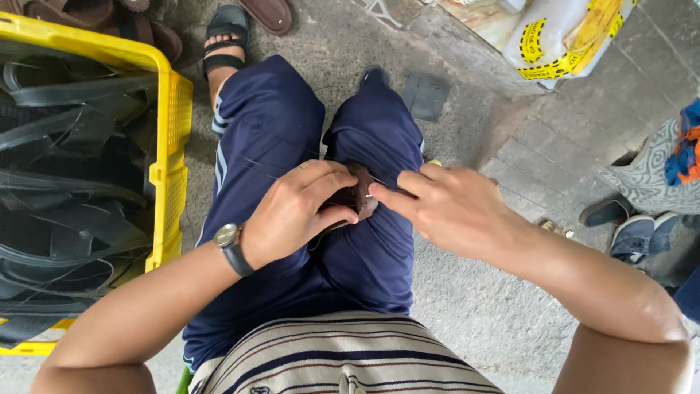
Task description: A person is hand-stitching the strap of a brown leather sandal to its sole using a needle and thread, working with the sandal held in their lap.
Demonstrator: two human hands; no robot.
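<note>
Resting on the lap: small dark brown leather piece (357, 198), clasped by left hand (295, 211); right hand (437, 204) pinches thin thread at its edge. Advice: keep thread taut. Yellow crate (171, 146) alongside.

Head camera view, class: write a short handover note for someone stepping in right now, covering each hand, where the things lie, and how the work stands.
Left hand: closed around a small dark brown piece, held over the lap between the knees; wristwatch on that wrist.
Right hand: fingertips pinched at the piece's edge; a thin thread runs left across the thigh.
Yellow crate of black rubber strips stands at the left.
Done or left: progress cannot be read; the piece is mostly hidden.
</note>
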